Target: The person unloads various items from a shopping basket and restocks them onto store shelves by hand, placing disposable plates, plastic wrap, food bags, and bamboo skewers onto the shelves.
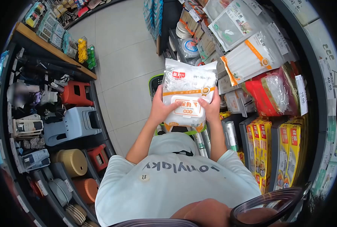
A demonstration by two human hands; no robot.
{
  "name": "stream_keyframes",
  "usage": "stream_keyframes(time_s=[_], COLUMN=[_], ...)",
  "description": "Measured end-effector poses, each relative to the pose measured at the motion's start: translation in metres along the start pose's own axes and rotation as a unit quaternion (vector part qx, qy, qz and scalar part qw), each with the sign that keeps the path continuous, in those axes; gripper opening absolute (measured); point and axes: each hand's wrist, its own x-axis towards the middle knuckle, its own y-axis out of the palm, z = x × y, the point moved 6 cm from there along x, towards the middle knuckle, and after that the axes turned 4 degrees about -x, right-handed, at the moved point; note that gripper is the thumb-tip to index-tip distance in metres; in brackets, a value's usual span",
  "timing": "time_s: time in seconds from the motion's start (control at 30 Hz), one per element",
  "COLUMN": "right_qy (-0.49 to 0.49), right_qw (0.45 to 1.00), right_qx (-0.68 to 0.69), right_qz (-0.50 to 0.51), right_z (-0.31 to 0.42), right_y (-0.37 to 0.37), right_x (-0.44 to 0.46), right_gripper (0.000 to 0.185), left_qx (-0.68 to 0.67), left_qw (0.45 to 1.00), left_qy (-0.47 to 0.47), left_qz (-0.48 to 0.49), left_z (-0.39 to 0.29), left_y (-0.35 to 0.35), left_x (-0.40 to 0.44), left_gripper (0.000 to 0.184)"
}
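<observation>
A clear plastic pack of food storage bags [189,81], with orange bands and a white label, is held up in front of my chest. My left hand [164,104] grips its left side, with the thumb lying on the front label. On the opposite side my right hand [211,106] holds it the same way, thumb also on the label. The fingers behind the pack are hidden. Below and behind the pack, a black basket with a green rim [153,81] shows in part; the rest is covered by the pack and my body.
Shelves on the right carry packs of disposable gloves [238,26], a red bag [268,92], yellow boxes [259,147] and rolls [231,134]. Left shelves hold a blue-grey stool [72,125], a red stool [78,94] and a tan bucket [72,162]. Tiled floor [117,49] runs between.
</observation>
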Motion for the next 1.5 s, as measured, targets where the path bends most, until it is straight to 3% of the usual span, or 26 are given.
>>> stream_keyframes(time_s=[0.17,0.23,0.3,0.37,0.43,0.47,0.67,0.7,0.9,0.97,1.1,1.17,1.2,1.33,1.4,1.43,1.5], right_qy=[-0.015,-0.032,-0.090,-0.110,-0.158,-0.163,-0.296,-0.320,-0.357,-0.340,-0.301,-0.203,-0.174,-0.105,0.021,0.023,0.123], right_qw=[0.999,0.996,0.984,0.972,0.928,0.935,0.861,0.847,0.853,0.877,0.910,0.952,0.947,0.960,0.997,0.997,0.989], right_qx=[-0.041,-0.078,-0.129,-0.178,-0.246,-0.220,-0.334,-0.350,-0.274,-0.295,-0.270,-0.229,-0.267,-0.257,-0.042,-0.044,0.062], right_qz=[0.002,-0.009,0.080,0.107,0.230,0.225,0.242,0.239,0.264,0.169,0.092,0.019,0.033,0.046,0.061,0.061,0.059], right_z=[0.035,0.046,0.057,0.073,0.081,0.084,0.081,0.081,0.081,0.073,0.061,0.047,0.039,0.022,0.007,0.004,-0.018], right_y=[0.021,0.026,0.038,0.045,0.061,0.068,0.104,0.109,0.125,0.116,0.102,0.087,0.083,0.084,0.088,0.087,0.082], right_x=[-0.008,-0.018,-0.023,-0.030,-0.041,-0.045,-0.069,-0.073,-0.090,-0.085,-0.072,-0.064,-0.060,-0.055,-0.056,-0.057,-0.065], right_gripper=[0.089,0.094,0.105,0.101,0.089,0.076,0.063,0.061,0.039,0.039,0.041,0.047,0.061,0.075,0.081,0.081,0.077], left_qx=[-0.024,-0.186,-0.246,-0.305,-0.431,-0.395,-0.412,-0.416,-0.440,-0.447,-0.464,-0.474,-0.478,-0.454,-0.471,-0.472,-0.439], left_qw=[1.000,0.980,0.964,0.944,0.896,0.910,0.901,0.899,0.884,0.880,0.869,0.863,0.859,0.871,0.861,0.860,0.881], left_qy=[-0.012,-0.068,-0.097,-0.126,-0.103,-0.124,-0.131,-0.133,-0.153,-0.158,-0.167,-0.173,-0.177,-0.187,-0.191,-0.192,-0.174], left_qz=[-0.002,0.004,-0.002,-0.007,0.008,0.024,0.027,0.028,0.033,0.037,0.038,0.039,0.039,0.010,0.009,0.009,-0.036], left_z=[0.016,0.033,0.043,0.065,0.069,0.073,0.067,0.063,0.067,0.064,0.062,0.062,0.063,0.062,0.056,0.051,0.042], left_y=[-0.012,-0.015,-0.016,-0.016,-0.011,-0.011,-0.009,-0.008,-0.010,-0.012,-0.011,-0.020,-0.019,-0.023,-0.023,-0.020,-0.018], left_x=[0.001,-0.003,-0.008,-0.008,-0.001,-0.005,-0.016,0.017,-0.052,-0.038,-0.026,-0.047,-0.048,-0.047,-0.044,-0.044,-0.043], left_gripper=[0.071,0.071,0.067,0.063,0.052,0.053,0.054,0.054,0.055,0.055,0.056,0.057,0.057,0.059,0.060,0.060,0.056])
